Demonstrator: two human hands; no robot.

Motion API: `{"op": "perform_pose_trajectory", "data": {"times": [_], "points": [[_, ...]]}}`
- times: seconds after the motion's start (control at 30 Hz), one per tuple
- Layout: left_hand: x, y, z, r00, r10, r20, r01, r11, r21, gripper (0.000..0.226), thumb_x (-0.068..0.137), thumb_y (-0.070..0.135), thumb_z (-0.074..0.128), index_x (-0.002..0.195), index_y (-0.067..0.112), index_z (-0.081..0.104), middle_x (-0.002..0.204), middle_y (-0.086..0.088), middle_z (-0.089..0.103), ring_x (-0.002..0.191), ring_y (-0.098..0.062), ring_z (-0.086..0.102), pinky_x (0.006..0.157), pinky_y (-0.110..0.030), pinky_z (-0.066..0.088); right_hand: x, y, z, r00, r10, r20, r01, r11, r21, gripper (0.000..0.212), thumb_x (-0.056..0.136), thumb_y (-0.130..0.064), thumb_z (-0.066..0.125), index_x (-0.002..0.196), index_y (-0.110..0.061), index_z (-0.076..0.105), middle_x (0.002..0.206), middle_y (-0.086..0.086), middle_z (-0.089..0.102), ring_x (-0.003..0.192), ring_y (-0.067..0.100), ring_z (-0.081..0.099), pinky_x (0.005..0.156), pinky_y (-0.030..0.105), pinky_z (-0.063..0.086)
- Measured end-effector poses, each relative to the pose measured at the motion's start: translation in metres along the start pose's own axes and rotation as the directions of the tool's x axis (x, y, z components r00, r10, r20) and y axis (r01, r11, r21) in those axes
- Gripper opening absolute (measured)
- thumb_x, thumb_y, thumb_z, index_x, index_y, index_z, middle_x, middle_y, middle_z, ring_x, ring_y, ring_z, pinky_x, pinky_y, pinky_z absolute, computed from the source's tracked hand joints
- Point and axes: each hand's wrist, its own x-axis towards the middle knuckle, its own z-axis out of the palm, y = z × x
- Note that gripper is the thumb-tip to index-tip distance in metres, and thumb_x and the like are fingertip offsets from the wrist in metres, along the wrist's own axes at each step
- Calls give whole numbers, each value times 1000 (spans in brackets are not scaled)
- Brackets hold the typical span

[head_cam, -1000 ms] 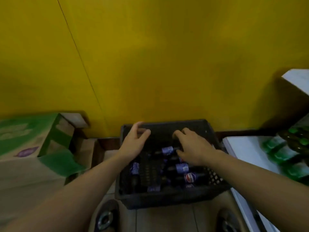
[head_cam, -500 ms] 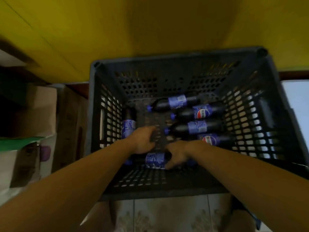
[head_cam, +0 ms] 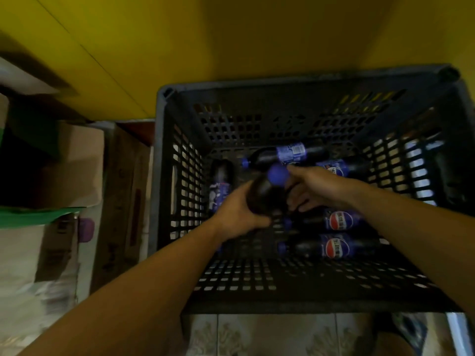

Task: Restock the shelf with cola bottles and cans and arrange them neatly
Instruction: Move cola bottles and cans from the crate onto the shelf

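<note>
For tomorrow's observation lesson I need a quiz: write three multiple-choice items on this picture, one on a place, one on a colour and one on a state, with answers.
1. Where do the loose dark cola bottles lie?
A) on a shelf
B) in a cardboard box
C) in the black perforated plastic crate

2. What colour is the held bottle's cap?
A) blue
B) red
C) green

3. What is the left hand doing?
A) resting flat on the floor
B) gripping a dark cola bottle
C) pulling the crate's rim

Answers: 1 C, labelled bottles lie on the crate floor; 2 A, the round cap shows blue; 3 B, its fingers wrap the bottle's body.
</note>
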Motion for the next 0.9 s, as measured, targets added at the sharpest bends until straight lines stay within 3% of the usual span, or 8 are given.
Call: {"op": "perform_pose_trajectory", "data": {"times": [0.1, 0.2, 0.27, 0.33, 0.43, 0.53, 0.7, 0.9], "points": [[-3, 23, -19, 974, -66, -218, 15, 974, -224, 49, 74, -12, 79, 119, -5, 61, 95, -6, 73, 83, -10, 70, 70, -26, 58, 23, -1, 40, 998, -28, -58, 14, 974, -226, 31, 102, -40, 51, 111, -15, 67, 89, 4, 72, 79, 22, 69, 71, 33, 52], [-10, 36, -46, 937, -61, -343, -30, 967, -252, 47, 74, -11, 78, 117, 1, 62, 91, 0, 72, 80, -5, 71, 66, -19, 55, 60, -2, 99, 985, -154, -80, 146, 983, -108, 32, 95, -38, 56, 118, -18, 66, 111, 7, 70, 101, 29, 69, 85, 41, 58], [-17, 37, -58, 912, -19, -409, -78, 972, -220, 54, 71, -12, 79, 119, 6, 62, 99, -3, 74, 90, -10, 72, 73, -20, 57, 106, 12, 133, 972, -217, -86, 203, 968, -149, 56, 82, -36, 65, 135, -19, 57, 128, 1, 61, 115, 26, 61, 101, 45, 51], [-21, 37, -58, 904, -5, -427, -99, 970, -220, 55, 70, -12, 78, 119, 9, 62, 100, -4, 73, 90, -10, 72, 73, -21, 57, 177, 47, 154, 967, -192, -165, 149, 959, -243, 92, 58, -59, 67, 140, -26, 43, 128, 1, 60, 116, 28, 61, 97, 48, 53], [-23, 37, -56, 913, 11, -408, -108, 970, -216, 57, 70, -11, 79, 118, 14, 61, 100, -1, 73, 91, -7, 71, 75, -22, 58, 217, 67, 160, 971, -171, -169, 104, 932, -347, 101, 52, -67, 61, 141, -27, 38, 126, 3, 62, 115, 29, 63, 94, 47, 55], [-29, 44, -57, 908, 0, -418, -92, 976, -199, 57, 70, -11, 79, 118, 13, 60, 97, -2, 72, 86, -4, 71, 70, -19, 57, 117, 13, 133, 958, -186, -219, 89, 917, -388, 104, 62, -61, 61, 152, -20, 32, 145, 10, 50, 129, 33, 53, 107, 43, 45], [-60, 89, -59, 914, 8, -406, -116, 963, -244, 57, 70, -6, 83, 116, 19, 61, 95, 0, 73, 80, -6, 70, 67, -17, 53, 15, -24, 77, 918, -283, -276, 86, 824, -561, 87, 76, -47, 75, 148, -22, 33, 143, 17, 43, 128, 41, 50, 103, 43, 47], [-131, 178, -63, 873, 172, -456, -279, 944, -178, 49, 72, 8, 87, 110, 24, 62, 99, -3, 74, 94, -21, 72, 78, -36, 58, -146, -74, 43, 768, -578, -276, 47, 480, -876, 79, 81, -35, 72, 143, -25, 25, 132, 9, 46, 114, 39, 56, 86, 49, 51]]}}
